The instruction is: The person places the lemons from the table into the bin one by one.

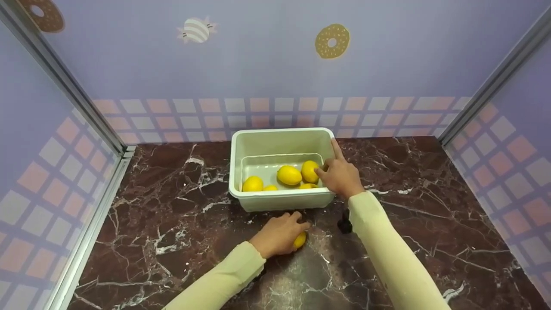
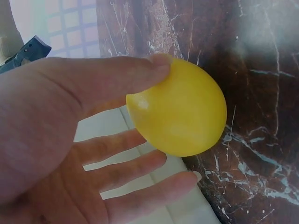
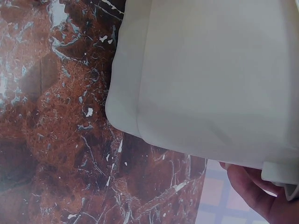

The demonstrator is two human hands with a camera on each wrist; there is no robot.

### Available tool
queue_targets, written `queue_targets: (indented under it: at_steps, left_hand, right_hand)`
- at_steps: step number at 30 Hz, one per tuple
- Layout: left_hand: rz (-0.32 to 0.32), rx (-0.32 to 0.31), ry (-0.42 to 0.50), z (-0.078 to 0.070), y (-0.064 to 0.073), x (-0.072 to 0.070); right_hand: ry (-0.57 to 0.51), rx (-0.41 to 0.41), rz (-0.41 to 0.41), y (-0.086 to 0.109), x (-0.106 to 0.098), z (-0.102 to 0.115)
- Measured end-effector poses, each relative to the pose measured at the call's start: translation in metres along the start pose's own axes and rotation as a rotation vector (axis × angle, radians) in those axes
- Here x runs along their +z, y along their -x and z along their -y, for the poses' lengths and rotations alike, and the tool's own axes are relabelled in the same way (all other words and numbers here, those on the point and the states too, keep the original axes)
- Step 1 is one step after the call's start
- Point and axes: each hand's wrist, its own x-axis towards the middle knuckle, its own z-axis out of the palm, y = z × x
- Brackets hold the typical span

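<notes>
In front of a pale rectangular plastic bin (image 1: 284, 202), my left hand (image 1: 280, 234) holds a yellow lemon (image 2: 187, 112) low over the tabletop. The left wrist view shows the thumb on one side of the fruit, with the other fingers extended beyond it. My right hand (image 1: 342, 174) grips the bin's right rim, thumb over the inside and fingers along the outer wall. Several lemons (image 1: 289, 175) lie on the bin's floor, some partly hidden by its front wall. From the right wrist, the bin's outer wall (image 3: 210, 84) fills much of the view.
Dark red marbled tabletop (image 1: 172, 241) surrounds the bin. A purple wall (image 1: 267, 77) with a checkered band stands close behind it, and side panels with metal frame rails (image 1: 90, 232) border the table left and right.
</notes>
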Motion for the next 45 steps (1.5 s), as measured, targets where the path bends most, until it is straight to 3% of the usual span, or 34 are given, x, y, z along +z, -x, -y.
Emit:
queue_targets:
  at_steps: [18,27,35,45]
  left_hand:
    - [0.138,0.014,0.057,-0.007,0.003,0.004]
    - [0.122,0.060,0.055,-0.006,0.003,0.005]
    - [0.124,0.056,0.062,-0.005,0.004,0.000]
    - [0.081,0.063,0.031,-0.003,0.003,-0.010]
  right_hand:
    - [0.011,0.006,0.009,-0.001,0.000,0.002]
    - [0.007,0.004,0.005,-0.001,0.000,0.002]
    - [0.000,0.006,0.002,-0.001,0.000,0.002]
    - [0.004,0.015,0.011,0.000,0.000,0.002]
